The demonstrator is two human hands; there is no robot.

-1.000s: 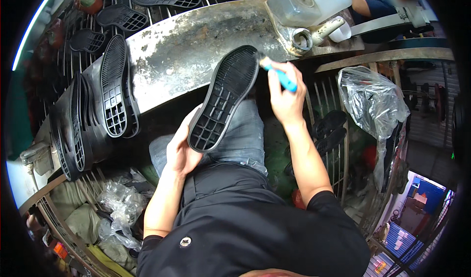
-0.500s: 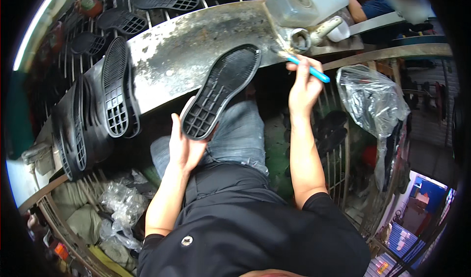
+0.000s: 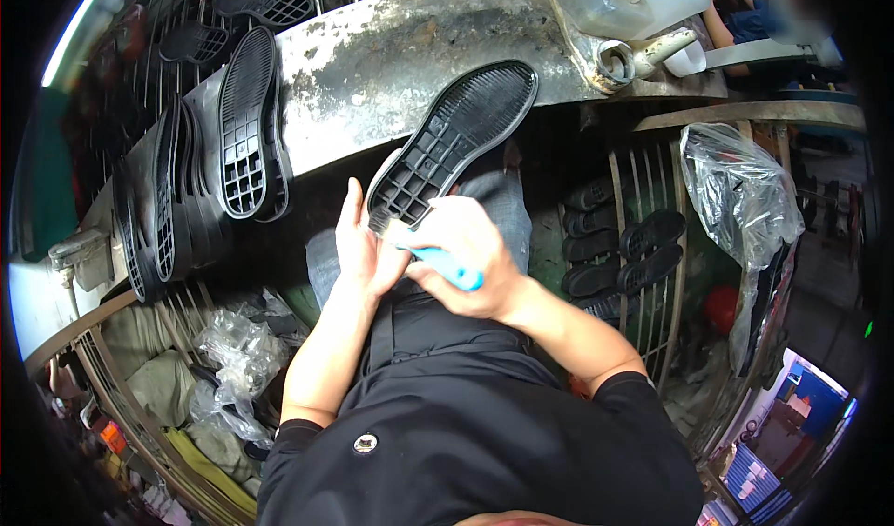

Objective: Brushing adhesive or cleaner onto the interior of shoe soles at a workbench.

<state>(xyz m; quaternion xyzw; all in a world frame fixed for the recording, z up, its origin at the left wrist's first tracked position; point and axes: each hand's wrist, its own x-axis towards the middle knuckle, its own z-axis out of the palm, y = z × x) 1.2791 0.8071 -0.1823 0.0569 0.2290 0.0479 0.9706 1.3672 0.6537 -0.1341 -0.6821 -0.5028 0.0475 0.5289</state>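
My left hand (image 3: 358, 251) grips a black shoe sole (image 3: 480, 107) by its heel end, with the thumb along its left side. The sole tilts away from me, its grid-patterned heel nearest and its ribbed forefoot over the bench edge. In my closed right hand (image 3: 475, 247) is a brush with a blue handle (image 3: 447, 265). Its bristles (image 3: 382, 222) are at the heel's near rim, close to my left fingers. Part of the heel edge is hidden behind my hands.
Several black soles (image 3: 244, 126) lean at the left end of the stained bench (image 3: 372, 70). A small round pot (image 3: 616, 62) and a translucent container (image 3: 605, 5) stand at its right. More soles (image 3: 652, 233) sit on a rack at right, beside a plastic-wrapped bundle (image 3: 736, 191). Another person's arm (image 3: 717, 23) shows beyond.
My right hand has brought the brush from beside the pot down and left to the sole's heel. The sole stays in my left hand; the whole view has shifted slightly.
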